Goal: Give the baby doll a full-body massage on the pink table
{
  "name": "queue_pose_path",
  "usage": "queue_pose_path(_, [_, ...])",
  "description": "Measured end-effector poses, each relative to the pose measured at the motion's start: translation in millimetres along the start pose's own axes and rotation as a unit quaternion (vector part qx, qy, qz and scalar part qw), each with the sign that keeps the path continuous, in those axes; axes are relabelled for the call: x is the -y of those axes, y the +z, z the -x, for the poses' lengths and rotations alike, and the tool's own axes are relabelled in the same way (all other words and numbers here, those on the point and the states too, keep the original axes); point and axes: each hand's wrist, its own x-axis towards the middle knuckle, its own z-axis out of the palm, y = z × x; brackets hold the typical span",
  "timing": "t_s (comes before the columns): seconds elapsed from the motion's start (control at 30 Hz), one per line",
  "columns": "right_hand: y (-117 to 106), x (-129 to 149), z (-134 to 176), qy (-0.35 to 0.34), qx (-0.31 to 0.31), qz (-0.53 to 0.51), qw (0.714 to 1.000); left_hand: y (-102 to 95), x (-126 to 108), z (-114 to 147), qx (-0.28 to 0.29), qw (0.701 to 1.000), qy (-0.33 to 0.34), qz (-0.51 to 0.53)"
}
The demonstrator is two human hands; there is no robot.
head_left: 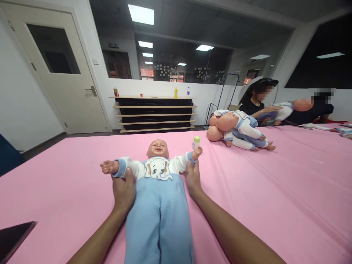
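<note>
A baby doll [158, 190] in a light-blue and white suit with an elephant face on its chest lies on its back, head toward the far side and arms spread. At its side, my left hand [124, 189] grips the sleeve and upper arm, thumb on top and fingers hidden beneath. My right hand [194, 179] holds the other arm from below, its fingertips partly hidden by the sleeve. Just beyond the doll's hand near my right hand stands a small white bottle with a green cap [196, 142].
Several dolls [236, 128] lie piled at the right on the pink-covered table [261, 205]. A dark phone-like slab [15, 240] is at the near left edge. Behind, a person [254, 101] handles another doll [291, 106], with a second person [310, 113] alongside. Bottles stand on a shelf [155, 113].
</note>
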Motion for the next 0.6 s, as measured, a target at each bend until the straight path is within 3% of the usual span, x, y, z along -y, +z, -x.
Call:
queue_pose_path(0.17, [10, 15, 13, -0.066, 0.152, 0.087, 0.982, 5.9, 19, -1, 0.156, 0.986, 0.034, -0.040])
queue_pose_path(0.33, [16, 18, 21, -0.132, 0.259, 0.200, 0.936, 14.6, 37, -2, 0.248, 0.967, 0.051, -0.036])
queue_pose_path(0.47, [19, 21, 24, -0.162, 0.272, 0.213, 0.924, 16.8, 32, 1, 0.279, 0.958, 0.053, -0.029])
queue_pose_path(0.6, [17, 16, 27, -0.127, 0.192, 0.163, 0.959, 13.2, 27, -1, 0.211, 0.976, 0.039, -0.021])
